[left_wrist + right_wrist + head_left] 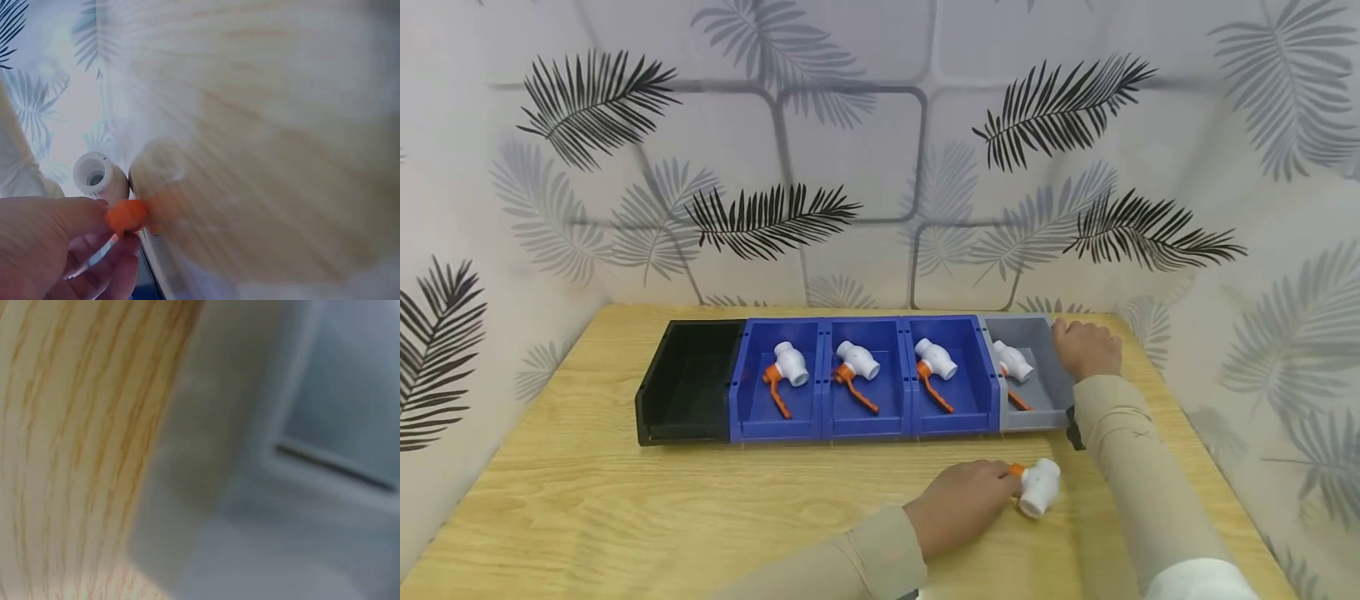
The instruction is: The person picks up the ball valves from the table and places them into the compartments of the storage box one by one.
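My left hand (966,504) pinches the orange lever (128,215) of a white plastic ball valve (1040,487) over the table, in front of the grey bin (1049,392). One open end of the valve body (100,175) shows in the left wrist view. At the grey bin's right back corner, my right hand (1087,348) grips the side wall; its fingertips are hidden. Inside that bin lies another ball valve (1013,362), partly covered by the bin's left wall. The right wrist view holds only a blurred close part of the grey bin (250,506), without the hand.
Left of the grey bin, three blue bins (778,429) stand in a row, each holding a white valve (792,364) with an orange lever. A black bin (688,432) ends the row. Patterned walls (880,167) border the wooden table (587,500).
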Demonstrator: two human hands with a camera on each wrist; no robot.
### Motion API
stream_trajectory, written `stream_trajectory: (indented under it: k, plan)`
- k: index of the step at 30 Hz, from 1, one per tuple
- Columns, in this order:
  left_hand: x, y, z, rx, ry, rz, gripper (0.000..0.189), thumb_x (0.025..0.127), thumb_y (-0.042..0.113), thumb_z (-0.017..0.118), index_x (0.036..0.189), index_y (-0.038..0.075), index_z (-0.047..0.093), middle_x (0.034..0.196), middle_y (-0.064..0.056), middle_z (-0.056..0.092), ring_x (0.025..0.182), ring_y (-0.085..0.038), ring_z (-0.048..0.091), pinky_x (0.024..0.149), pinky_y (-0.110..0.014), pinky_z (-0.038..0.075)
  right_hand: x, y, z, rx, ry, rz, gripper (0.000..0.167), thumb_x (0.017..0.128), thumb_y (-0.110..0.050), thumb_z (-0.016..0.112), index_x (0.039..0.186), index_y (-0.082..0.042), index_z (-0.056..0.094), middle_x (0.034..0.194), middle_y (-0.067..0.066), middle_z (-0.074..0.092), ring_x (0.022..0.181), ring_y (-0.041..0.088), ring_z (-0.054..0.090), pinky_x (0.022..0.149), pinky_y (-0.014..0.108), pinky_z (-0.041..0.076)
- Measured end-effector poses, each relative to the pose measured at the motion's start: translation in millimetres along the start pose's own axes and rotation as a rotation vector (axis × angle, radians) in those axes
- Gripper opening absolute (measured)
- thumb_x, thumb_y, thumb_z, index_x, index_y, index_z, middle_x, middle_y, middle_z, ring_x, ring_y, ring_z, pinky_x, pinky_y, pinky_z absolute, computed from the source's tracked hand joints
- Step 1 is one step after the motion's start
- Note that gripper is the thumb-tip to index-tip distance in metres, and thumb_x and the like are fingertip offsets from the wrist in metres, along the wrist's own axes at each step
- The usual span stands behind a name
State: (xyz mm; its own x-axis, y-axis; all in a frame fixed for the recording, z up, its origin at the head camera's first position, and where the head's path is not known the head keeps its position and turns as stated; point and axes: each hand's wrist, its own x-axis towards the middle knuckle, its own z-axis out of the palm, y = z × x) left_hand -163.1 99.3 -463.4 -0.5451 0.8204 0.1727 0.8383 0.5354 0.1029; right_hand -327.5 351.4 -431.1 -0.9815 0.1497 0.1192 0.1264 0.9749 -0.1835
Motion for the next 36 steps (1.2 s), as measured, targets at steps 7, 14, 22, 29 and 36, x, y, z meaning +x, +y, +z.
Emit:
stream_trajectory:
  k: [7,14,22,29,36]
  plan:
    - [-28.7,-14.1,-10.2,-0.154,0.034,-0.116,0.021,0.092,0.008,0.053,0.113,0.013,0.054,0.090,0.003,0.048,0.072,-0.005,0.049,0.059,-0.016,0.042,1.8,-0.8,2.1,0.003,-0.012,0.003,0.070,0.098,-0.039,0.011,0.108,0.014,0.056,0.109,0.037,0.054,0.096,0.053,0.049,0.077,0.064,0.034]
    - [-53.4,-28.2,-19.9,-0.214,0.015,-0.246,0.020,0.085,0.007,0.061,0.105,0.007,0.059,0.087,0.000,0.059,0.075,-0.008,0.057,0.064,-0.019,0.046,1.5,-1.3,1.7,-0.007,-0.048,0.004,0.072,0.097,-0.040,0.009,0.111,0.013,0.055,0.109,0.037,0.053,0.096,0.054,0.049,0.077,0.064,0.034]
    - [-84.3,-50.2,-31.6,-0.405,-0.067,-0.441,0.010,0.083,0.008,0.064,0.093,0.011,0.067,0.078,0.006,0.057,0.068,-0.005,0.051,0.063,-0.023,0.045,0.4,-6.0,0.1,-0.005,-0.078,0.000,0.073,0.097,-0.041,0.007,0.112,0.013,0.055,0.109,0.037,0.053,0.096,0.054,0.048,0.077,0.063,0.034]
    - [-114.8,-59.2,-45.3,-0.468,-0.114,-0.520,0.010,0.082,0.007,0.063,0.091,0.012,0.063,0.076,0.007,0.054,0.065,-0.008,0.048,0.061,-0.025,0.042,-0.8,-4.8,-1.6,-0.007,-0.099,0.001,0.073,0.097,-0.041,0.007,0.114,0.013,0.053,0.111,0.038,0.051,0.097,0.054,0.048,0.078,0.063,0.034]
    - [-153.1,-72.6,-53.8,-0.519,-0.064,-0.573,0.009,0.083,0.006,0.062,0.089,0.012,0.062,0.073,0.007,0.051,0.064,-0.010,0.046,0.059,-0.026,0.040,2.2,0.1,1.7,-0.023,-0.104,-0.001,0.076,0.096,-0.043,0.004,0.111,0.012,0.054,0.111,0.038,0.052,0.096,0.054,0.048,0.077,0.063,0.035]
